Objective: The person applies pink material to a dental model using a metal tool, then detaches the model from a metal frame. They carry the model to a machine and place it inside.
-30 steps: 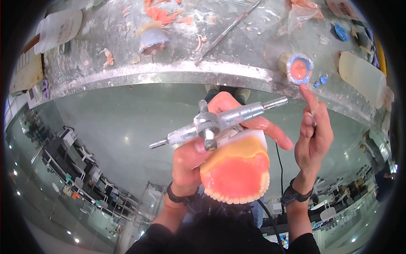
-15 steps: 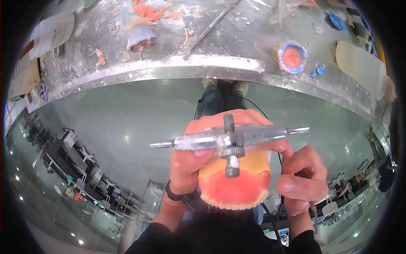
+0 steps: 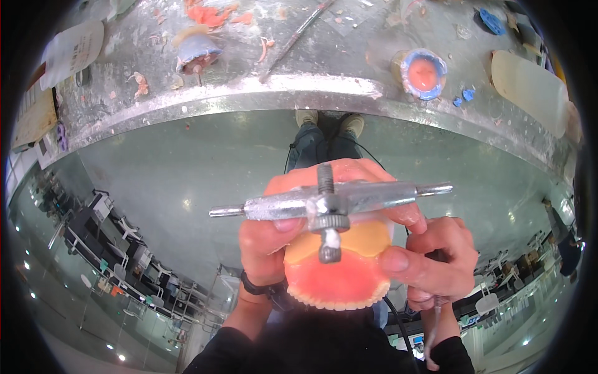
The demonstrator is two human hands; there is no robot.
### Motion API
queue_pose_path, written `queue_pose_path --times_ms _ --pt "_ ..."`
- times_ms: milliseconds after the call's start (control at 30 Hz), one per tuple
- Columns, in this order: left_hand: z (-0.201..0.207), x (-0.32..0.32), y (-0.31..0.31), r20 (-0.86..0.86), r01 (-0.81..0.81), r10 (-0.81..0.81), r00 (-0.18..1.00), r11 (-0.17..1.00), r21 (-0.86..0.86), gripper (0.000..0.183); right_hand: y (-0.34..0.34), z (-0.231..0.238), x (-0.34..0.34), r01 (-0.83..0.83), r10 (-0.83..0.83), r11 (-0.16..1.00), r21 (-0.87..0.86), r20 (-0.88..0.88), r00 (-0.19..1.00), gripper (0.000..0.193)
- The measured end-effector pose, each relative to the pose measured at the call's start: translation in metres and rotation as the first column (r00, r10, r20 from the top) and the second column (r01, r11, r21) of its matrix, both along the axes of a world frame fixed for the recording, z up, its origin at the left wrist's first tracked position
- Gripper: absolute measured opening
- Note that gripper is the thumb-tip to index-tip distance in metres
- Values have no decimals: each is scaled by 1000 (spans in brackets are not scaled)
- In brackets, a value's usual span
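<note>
My left hand is wrapped round a metal dental articulator, whose crossbar lies level with a screw and knurled nut at its middle. On the articulator sits a yellow plaster model carrying a pink wax denture base with a curved row of pale teeth along its near edge. My right hand is closed round a thin tool, its stem pointing down below the fingers and its other end hidden. The right thumb tip is at the wax's right edge, seemingly touching it.
Across the far side runs a metal bench strewn with wax scraps. On it are a blue-rimmed cup with pink contents, a bluish cup-like piece on its side, a long thin rod and a translucent container.
My right hand has moved left, bringing its thumb to the wax's right edge. The articulator and my left hand have shifted slightly left.
</note>
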State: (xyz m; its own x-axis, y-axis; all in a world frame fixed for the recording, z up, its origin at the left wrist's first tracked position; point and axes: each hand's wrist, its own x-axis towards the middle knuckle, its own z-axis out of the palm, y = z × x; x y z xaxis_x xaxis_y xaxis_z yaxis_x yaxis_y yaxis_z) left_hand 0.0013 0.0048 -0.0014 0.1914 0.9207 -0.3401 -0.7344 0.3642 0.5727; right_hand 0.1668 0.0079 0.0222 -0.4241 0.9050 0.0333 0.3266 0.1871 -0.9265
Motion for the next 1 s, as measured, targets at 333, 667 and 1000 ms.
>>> queue_pose_path --times_ms 333,667,1000 --pt "3 -4 -5 99 12 -1 995 994 -112 66 -4 0 3 25 -35 995 -94 -105 994 45" --pt "-4 -7 -12 101 55 -45 994 993 -105 70 -4 0 1 36 -44 998 -50 -186 982 36" --pt "-15 -17 -12 -238 263 -241 941 963 64 78 4 0 7 -51 46 997 -64 -88 995 53"
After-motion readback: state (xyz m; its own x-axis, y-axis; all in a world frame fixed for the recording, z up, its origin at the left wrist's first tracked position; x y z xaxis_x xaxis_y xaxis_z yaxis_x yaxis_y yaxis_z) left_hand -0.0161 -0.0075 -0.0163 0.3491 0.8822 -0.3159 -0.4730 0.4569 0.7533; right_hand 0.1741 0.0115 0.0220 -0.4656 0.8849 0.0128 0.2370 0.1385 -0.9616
